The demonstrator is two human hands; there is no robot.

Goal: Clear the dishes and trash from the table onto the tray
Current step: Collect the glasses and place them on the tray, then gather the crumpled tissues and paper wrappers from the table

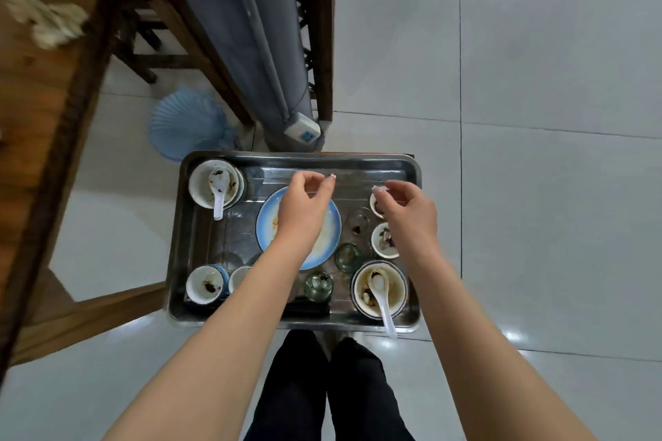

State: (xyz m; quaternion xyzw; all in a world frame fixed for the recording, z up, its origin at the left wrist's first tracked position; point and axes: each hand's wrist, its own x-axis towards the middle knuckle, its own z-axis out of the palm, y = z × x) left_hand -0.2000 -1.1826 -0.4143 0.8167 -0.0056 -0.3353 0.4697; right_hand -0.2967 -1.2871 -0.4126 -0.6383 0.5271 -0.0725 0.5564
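Observation:
A steel tray (293, 163) stands low in front of me, loaded with dirty dishes: a blue plate (265, 225) in the middle, a white bowl with a spoon (211, 183) at its far left, and another bowl with a spoon (379, 292) at its near right. Small cups (206, 285) and green glasses (318, 285) fill the rest. My left hand (304, 204) hovers over the plate, fingers curled, pinching a tiny white scrap at its fingertips. My right hand (408, 211) hovers over the tray's right side and pinches a small white scrap too.
A wooden table (28, 118) runs along the left with a crumpled tissue (43, 21) on it. Beyond the tray are a blue fan (186, 123) on the tiled floor, a white power strip (302, 131), a grey column and dark chair legs. My legs (322, 387) are below.

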